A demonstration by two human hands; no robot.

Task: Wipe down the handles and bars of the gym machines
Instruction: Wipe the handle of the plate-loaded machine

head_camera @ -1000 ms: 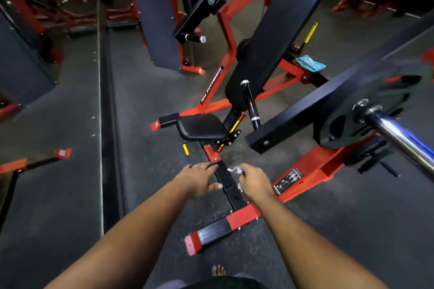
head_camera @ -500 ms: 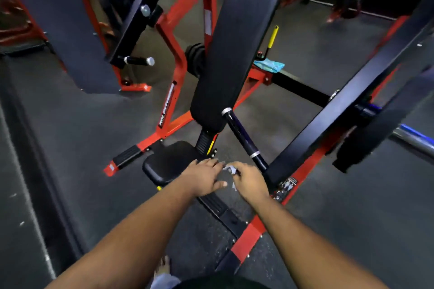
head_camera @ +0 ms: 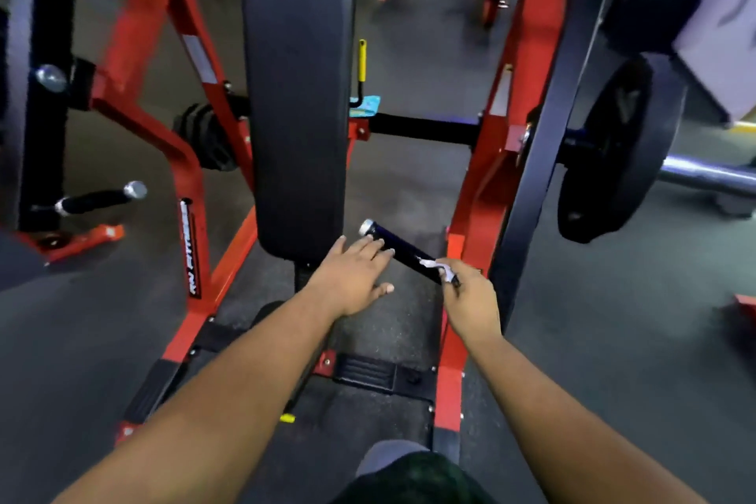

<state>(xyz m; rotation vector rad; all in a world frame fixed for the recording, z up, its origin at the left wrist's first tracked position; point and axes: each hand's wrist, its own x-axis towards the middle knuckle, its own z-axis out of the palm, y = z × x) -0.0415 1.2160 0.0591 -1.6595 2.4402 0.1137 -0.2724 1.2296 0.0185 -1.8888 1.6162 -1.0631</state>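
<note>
Hidden: handle [head_camera: 403,250] lower end, under right hand [head_camera: 470,301] pinching wipe [head_camera: 439,269].
Left hand [head_camera: 352,278]: flat, fingers spread, empty.
Nearby: backrest [head_camera: 298,106], weight plate [head_camera: 613,151].

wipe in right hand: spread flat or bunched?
Bunched. The white wipe shows only as a crumpled wad pinched by the right hand against the black handle.

Both hands up from mid-air — right hand [head_camera: 470,299]'s wipe [head_camera: 439,268] now on handle [head_camera: 403,250].

Handle [head_camera: 399,248]: black grip, silver end cap, angled, beside back pad
Wipe [head_camera: 439,268]: white, crumpled, touching handle
</note>
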